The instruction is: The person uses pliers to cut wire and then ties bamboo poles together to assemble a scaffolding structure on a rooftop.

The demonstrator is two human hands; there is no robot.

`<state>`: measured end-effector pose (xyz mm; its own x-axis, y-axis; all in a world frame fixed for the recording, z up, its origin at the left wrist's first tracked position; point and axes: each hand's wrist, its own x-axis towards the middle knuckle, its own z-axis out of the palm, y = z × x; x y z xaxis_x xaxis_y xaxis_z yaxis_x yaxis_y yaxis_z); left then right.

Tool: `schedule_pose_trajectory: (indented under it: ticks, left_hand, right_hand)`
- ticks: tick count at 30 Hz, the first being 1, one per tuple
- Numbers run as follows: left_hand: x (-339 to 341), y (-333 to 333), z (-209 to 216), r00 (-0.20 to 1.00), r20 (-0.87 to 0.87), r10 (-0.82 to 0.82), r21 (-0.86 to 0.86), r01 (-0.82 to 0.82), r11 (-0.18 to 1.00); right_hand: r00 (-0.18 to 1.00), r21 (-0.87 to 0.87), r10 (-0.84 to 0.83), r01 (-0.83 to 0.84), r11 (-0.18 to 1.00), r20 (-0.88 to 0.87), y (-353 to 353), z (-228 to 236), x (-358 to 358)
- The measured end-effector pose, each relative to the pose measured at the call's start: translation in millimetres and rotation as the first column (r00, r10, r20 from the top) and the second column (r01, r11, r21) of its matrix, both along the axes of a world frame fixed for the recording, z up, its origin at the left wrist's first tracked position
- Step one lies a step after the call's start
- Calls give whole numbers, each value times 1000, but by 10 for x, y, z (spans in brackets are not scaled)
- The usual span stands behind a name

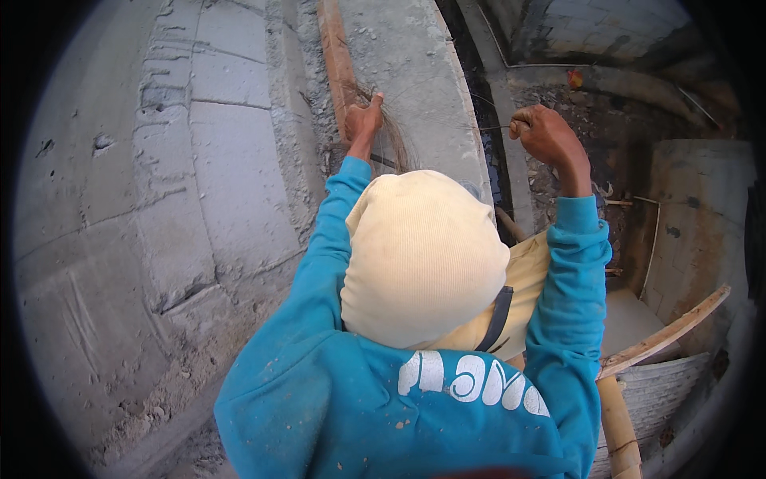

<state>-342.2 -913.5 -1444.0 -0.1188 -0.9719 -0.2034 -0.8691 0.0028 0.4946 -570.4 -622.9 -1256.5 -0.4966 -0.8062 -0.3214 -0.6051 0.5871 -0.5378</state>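
My left hand [364,124] is closed round a loose bundle of thin brown strands [396,145], its thumb pointing away from me. The strands look like tie wire or fibre; which of these I cannot tell. They fan out over grey concrete. Off to the right, my right hand [546,137] is held up with fingers pinched on a thin dark strand [496,128]. That strand points left towards the bundle, and faint lines show between the two. Both arms wear blue-green sleeves. Between them rises a rounded shape in cream ribbed cloth [427,247], like a bent knee.
A reddish-brown timber [335,44] lies along the concrete beyond my left hand. Grey block wall [231,152] fills the left. A narrow dark gap [496,172] runs beside the concrete strip [431,88]. At lower right, a wooden pole [670,331] crosses near corrugated sheeting [658,399].
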Motion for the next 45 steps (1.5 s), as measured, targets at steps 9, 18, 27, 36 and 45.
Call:
schedule_pose_trajectory:
  ticks: [9,18,27,36,45]
  left_hand:
    - [-40,-131,-1,999,47,19,-110,-14,994]
    - [-66,-285,218,976,-192,104,266,-51,963]
    - [-247,-321,332,944,-247,218,372,-115,921]
    - [-232,-314,441,843,-439,310,512,-49,857]
    - [-173,-648,323,693,-541,478,601,-79,795]
  right_hand:
    - [994,179,111,-109,978,1,-96,-34,109]
    - [971,69,231,-235,970,64,242,21,-16]
    - [952,-103,306,-302,948,24,490,288,346]
    - [967,-206,251,-256,945,-49,492,604,604]
    - [938,-136,336,-345,929,-79,488,968,662]
